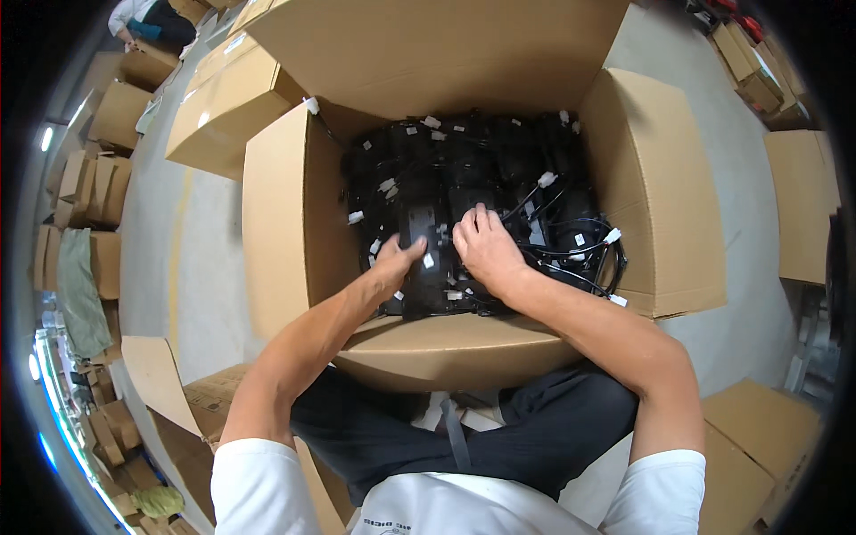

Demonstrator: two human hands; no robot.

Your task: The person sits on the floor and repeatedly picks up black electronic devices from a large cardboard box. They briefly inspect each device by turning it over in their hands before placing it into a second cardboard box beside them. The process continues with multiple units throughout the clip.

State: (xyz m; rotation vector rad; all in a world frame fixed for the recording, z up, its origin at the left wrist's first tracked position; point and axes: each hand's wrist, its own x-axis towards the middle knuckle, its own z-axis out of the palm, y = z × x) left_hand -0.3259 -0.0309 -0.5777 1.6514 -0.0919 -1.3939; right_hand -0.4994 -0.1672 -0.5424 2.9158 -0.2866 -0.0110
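Observation:
In front of me stands an open cardboard box (464,352) packed with black units that have cables and white connectors. My left hand (399,263) grips a black rectangular unit (423,227) by its left side, thumb over its top face. My right hand (489,248) reaches in just to the right of that unit. Its fingers are bent and close together, their tips down on the black parts; what they pinch, if anything, is hidden. Loose black cables with a white connector (613,235) curl at the box's right side. Another white connector (547,180) sticks up beyond my right hand.
The box's flaps stand spread, with a side flap (664,192) to the right and a tall one (437,53) at the far side. Closed cartons (234,102) stand at the far left, and another carton (758,446) at the near right. A person (156,22) works at the far left.

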